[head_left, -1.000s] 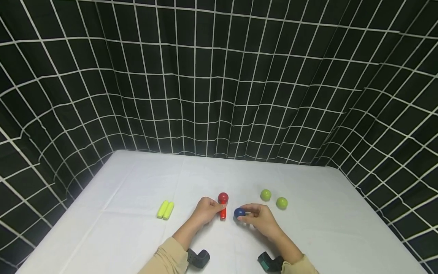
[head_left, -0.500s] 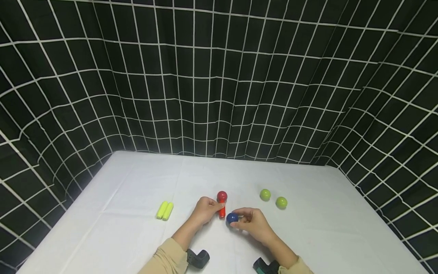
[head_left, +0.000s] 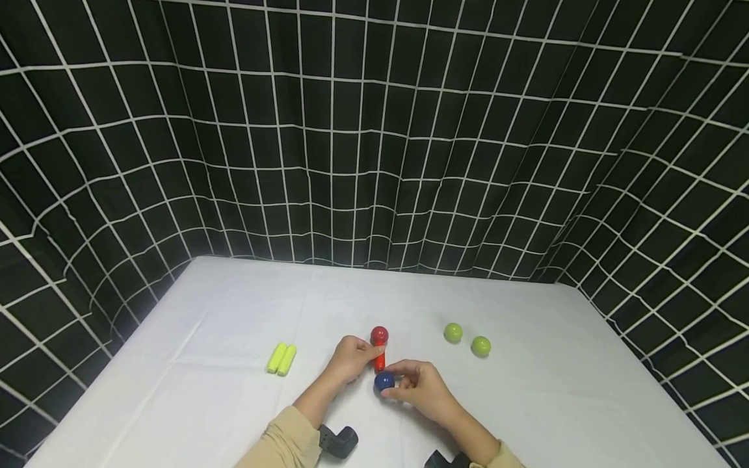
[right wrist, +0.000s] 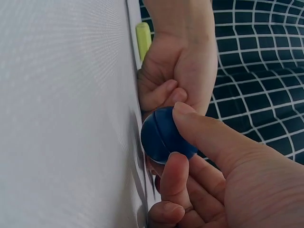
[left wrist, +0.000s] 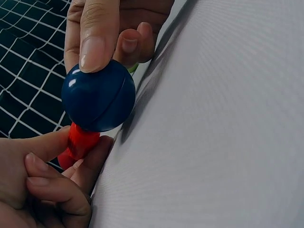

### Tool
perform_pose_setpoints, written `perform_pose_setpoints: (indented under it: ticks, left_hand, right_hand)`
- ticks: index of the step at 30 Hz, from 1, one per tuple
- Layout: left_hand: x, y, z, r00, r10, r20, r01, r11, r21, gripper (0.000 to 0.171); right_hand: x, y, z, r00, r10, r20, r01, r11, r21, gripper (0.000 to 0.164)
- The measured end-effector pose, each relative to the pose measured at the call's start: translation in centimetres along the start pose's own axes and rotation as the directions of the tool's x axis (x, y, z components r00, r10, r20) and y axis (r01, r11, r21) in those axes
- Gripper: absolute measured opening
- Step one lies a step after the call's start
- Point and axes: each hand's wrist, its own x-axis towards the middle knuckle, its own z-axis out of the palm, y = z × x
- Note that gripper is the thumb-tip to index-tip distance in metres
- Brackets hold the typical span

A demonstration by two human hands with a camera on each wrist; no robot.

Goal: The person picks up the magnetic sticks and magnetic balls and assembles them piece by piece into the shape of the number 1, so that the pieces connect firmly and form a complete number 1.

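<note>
My left hand (head_left: 352,359) pinches a red stick (head_left: 380,361) between thumb and fingers, low over the white table. At the stick's far end sits a red ball (head_left: 379,335). In my right hand (head_left: 424,391), thumb and fingertips grip a glossy blue ball (head_left: 384,381) at the stick's near end. The left wrist view has the blue ball (left wrist: 97,97) in front of the red stick (left wrist: 83,141), overlapping its end; I cannot tell whether they are joined. A thin groove runs across the blue ball (right wrist: 164,135) in the right wrist view, where it hides the red stick.
Two yellow sticks (head_left: 281,359) lie side by side on the white table (head_left: 234,305), left of my hands. A green ball (head_left: 453,333) and a second green ball (head_left: 481,346) rest at the right. A dark gridded curtain (head_left: 363,130) stands behind the table.
My right hand has carried the blue ball leftward and a little nearer to me, from beside the red stick to its near end. The left hand stays nearly still on the red stick.
</note>
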Motion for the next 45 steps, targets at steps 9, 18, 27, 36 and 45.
perform_pose_setpoints:
  ticks: [9, 18, 27, 36, 45]
  left_hand:
    - [-0.1, 0.0, 0.0, 1.0, 0.006, 0.004, -0.006, 1.0, 0.007, 0.031]
    - [-0.2, 0.2, 0.0, 1.0, 0.018, 0.001, -0.018, 1.0, 0.007, 0.031]
    - [-0.2, 0.0, 0.0, 0.999, 0.028, 0.021, -0.029, 1.0, 0.011, 0.032]
    - [-0.1, 0.0, -0.1, 0.999, 0.025, 0.03, -0.025, 1.0, 0.008, 0.032]
    - [-0.2, -0.1, -0.1, 0.999, 0.023, 0.03, -0.024, 0.999, 0.038, 0.032]
  right_hand:
    - [0.1, 0.5, 0.5, 0.999, -0.048, -0.002, 0.048, 0.999, 0.009, 0.037]
    - [0.0, -0.4, 0.7, 0.999, -0.031, -0.024, 0.03, 0.998, -0.047, 0.034]
    - [-0.7, -3.0, 0.4, 0.999, -0.028, -0.025, 0.028, 0.999, -0.019, 0.028]
    - [-0.2, -1.9, 0.5, 0.999, -0.031, -0.032, 0.03, 1.0, -0.004, 0.027]
    - [0.5, 0.9, 0.7, 0.999, -0.037, -0.032, 0.037, 0.999, -0.008, 0.031]
